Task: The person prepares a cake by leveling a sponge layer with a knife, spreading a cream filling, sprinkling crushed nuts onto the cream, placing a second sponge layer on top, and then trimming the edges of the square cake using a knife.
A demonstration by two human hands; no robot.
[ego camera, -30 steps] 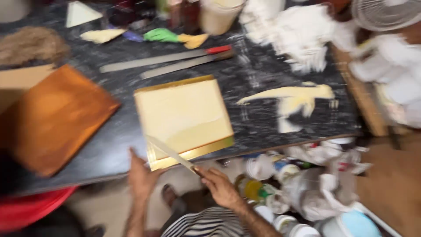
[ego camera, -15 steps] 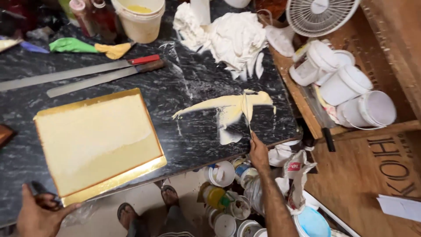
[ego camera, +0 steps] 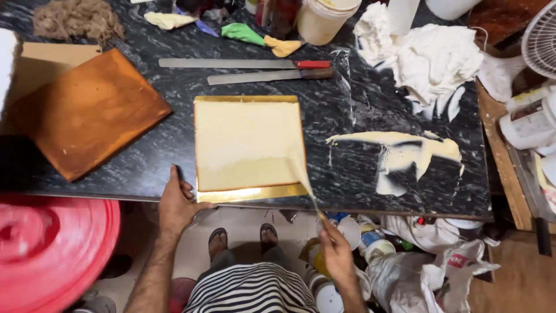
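A black marbled worktop is seen from above, and most of what shows lies on it. At its near left edge, left of the left hand, part of a large red round tub is seen below the counter. Beyond and to the left of that hand a brown square cake slab is laid on a tan board. Just beyond the left hand, and between the two hands, a pale cream-coated square cake is set on a gold board whose near strip overhangs the counter edge. The gold board's near left corner is touched by the left hand, fingers spread flat against the edge. The right hand is closed around the handle of a palette knife, held below the counter edge; the blade is run up along the cake's right side. To the right of the blade a smear of cream is spread on the worktop. Beyond the cake two long knives are laid side by side, well apart from both hands. Further back a cream bucket and crumpled white cloths are seen. Near the right hand, under the counter, jars and bags are crowded
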